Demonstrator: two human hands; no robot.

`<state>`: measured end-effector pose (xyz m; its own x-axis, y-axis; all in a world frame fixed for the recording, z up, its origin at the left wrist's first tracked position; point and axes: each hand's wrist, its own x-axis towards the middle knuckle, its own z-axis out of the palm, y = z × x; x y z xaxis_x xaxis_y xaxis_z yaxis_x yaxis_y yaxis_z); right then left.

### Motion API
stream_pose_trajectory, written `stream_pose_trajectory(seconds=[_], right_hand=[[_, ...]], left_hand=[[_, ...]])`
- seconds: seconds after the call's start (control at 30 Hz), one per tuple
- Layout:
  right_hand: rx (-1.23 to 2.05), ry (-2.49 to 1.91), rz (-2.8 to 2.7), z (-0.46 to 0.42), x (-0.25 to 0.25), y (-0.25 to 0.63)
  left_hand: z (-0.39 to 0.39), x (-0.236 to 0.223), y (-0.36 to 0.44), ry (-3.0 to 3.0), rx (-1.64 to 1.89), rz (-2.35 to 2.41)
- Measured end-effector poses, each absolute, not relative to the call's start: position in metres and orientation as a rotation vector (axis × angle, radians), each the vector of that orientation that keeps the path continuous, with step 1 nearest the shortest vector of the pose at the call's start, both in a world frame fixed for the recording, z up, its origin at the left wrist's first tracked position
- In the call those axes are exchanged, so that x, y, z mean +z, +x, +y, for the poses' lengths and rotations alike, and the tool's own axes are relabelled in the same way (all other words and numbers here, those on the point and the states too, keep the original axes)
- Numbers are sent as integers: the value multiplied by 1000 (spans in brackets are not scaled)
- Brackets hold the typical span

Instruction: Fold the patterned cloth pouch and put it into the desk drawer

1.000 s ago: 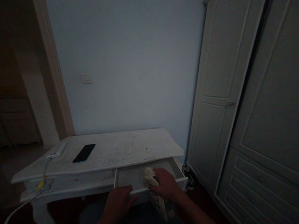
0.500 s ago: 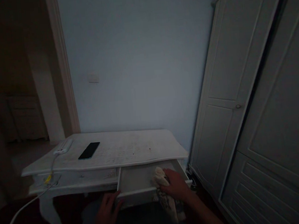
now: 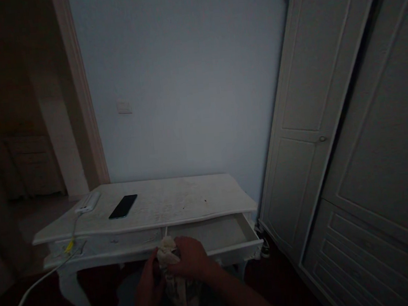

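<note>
My right hand [image 3: 189, 260] is closed around a crumpled pale cloth [image 3: 173, 276], which hangs down in front of the white table [image 3: 165, 205]. My left hand [image 3: 148, 286] rests against the cloth's left side, its fingers touching it. Both hands are at the front left corner of the open drawer [image 3: 231, 254], which sticks out from the table's right half. The inside of the drawer looks bare.
A black phone [image 3: 123, 206] and a white power strip [image 3: 88, 202] with a cable lie on the table's left part. A tall white wardrobe [image 3: 352, 158] stands to the right. A doorway [image 3: 23, 117] opens into a dark room on the left.
My right hand carried the cloth from the drawer's right side to its left front corner. My left hand left the drawer front and came up to the cloth.
</note>
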<state>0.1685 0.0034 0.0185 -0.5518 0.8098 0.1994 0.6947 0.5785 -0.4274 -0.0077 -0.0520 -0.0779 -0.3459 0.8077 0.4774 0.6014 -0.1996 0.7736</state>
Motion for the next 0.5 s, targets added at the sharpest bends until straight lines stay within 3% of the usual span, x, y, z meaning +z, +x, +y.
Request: stream_pose_trajectory(seconds=[0.23,0.5], right_hand=[[472,-1214,-2458,12,31,231],[536,-1428,-2302,21,42,362]], left_hand=[[-47,-83,-5,1548,1565,1823],[-43,-97,-9,1552,1541,1834]])
